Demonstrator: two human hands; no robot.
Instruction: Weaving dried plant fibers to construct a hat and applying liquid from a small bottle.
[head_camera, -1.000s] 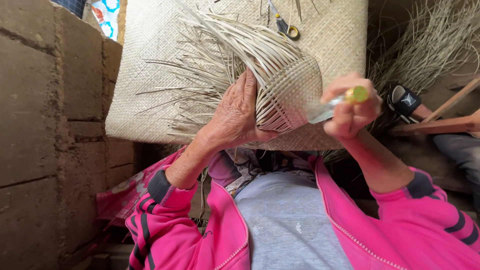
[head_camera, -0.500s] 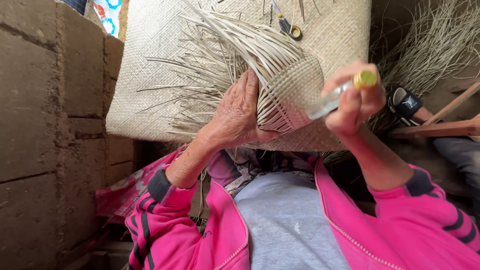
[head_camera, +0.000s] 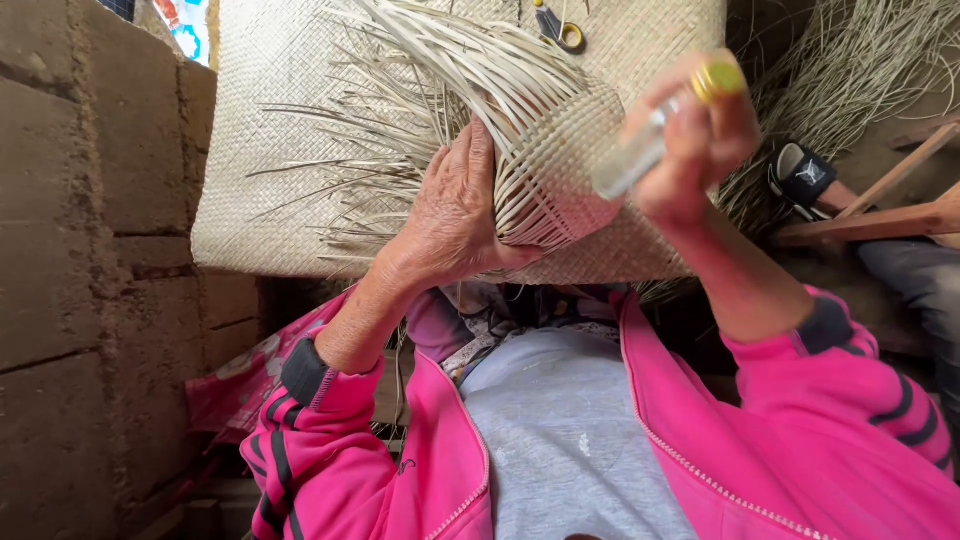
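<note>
Weaving is being smoothed: the left hand (head_camera: 455, 215) is pressing the half-made straw hat (head_camera: 545, 170) above the woven mat (head_camera: 270, 150), while the right hand (head_camera: 695, 140) is clenching a small bottle (head_camera: 650, 140) beside the hat, likely needing steady rubbing next.

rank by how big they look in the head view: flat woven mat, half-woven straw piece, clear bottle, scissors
1. flat woven mat
2. half-woven straw piece, held in the left hand
3. clear bottle, in the right hand
4. scissors, partly cut off by the frame edge, so their rank against the bottle is unsure
</note>
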